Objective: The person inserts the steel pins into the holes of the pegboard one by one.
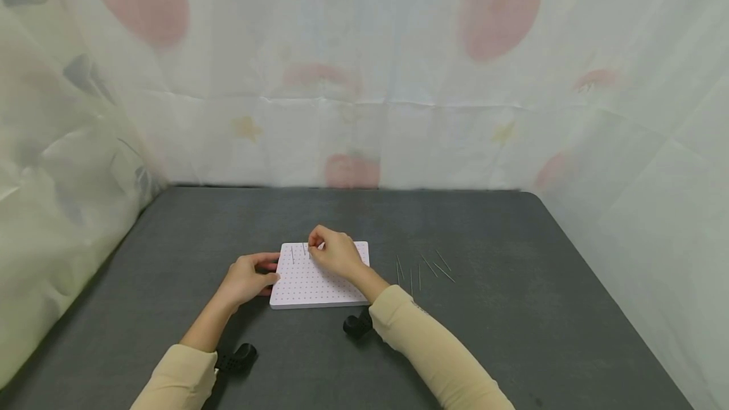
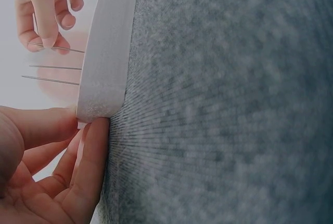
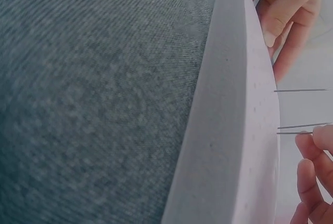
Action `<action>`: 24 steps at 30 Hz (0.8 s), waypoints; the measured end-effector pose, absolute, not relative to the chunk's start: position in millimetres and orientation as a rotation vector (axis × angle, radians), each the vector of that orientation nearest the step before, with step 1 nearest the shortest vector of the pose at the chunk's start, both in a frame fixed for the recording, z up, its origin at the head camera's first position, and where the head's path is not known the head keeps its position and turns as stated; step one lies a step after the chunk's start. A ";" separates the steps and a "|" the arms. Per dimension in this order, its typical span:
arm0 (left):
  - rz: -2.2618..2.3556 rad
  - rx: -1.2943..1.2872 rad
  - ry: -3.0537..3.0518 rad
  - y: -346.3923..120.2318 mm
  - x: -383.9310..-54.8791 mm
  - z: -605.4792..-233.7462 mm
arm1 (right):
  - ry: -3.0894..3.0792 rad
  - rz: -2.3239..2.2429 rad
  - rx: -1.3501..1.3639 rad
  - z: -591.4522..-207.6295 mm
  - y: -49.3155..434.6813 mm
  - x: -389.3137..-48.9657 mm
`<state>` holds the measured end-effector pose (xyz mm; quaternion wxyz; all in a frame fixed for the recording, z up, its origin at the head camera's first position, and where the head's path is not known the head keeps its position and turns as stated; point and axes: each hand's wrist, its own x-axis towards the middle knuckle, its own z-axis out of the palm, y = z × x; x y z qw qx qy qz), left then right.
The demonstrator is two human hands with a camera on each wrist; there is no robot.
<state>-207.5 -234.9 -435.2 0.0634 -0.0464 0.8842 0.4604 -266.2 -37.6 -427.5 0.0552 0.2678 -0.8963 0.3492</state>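
A white board [image 1: 319, 296] with rows of small holes lies on the dark table. My left hand [image 1: 243, 280] holds its left edge, thumb against the upper edge and fingers at the side. Over the board's far part, my right hand [image 1: 338, 255] pinches a thin metal pin [image 2: 62, 48] that stands in the board. Two more upright pins are beside it, a middle pin [image 2: 54, 67] and an outer pin [image 3: 302, 90] nearer the left hand. The right hand's other fingers are loosely bent. Its fingertips are partly cut off in the right wrist view.
Several loose metal pins [image 1: 429, 266] lie scattered on the table [image 1: 512, 321], right of the board. Black wrist cameras [image 1: 242, 358] stick out beneath both forearms. A patterned curtain [image 1: 398, 81] hangs behind the table and along both sides.
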 end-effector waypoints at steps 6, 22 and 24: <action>1.393 -0.134 2.667 -234.9 -206.6 -435.7 | -2.722 1.046 0.825 -429.8 -37.7 -265.8; 1.383 -0.128 2.670 -235.9 -204.9 -432.1 | -2.735 0.978 0.832 -432.1 -39.7 -264.2; 1.382 -0.128 2.670 -236.0 -204.6 -431.7 | -2.732 0.975 0.834 -432.7 -39.8 -264.1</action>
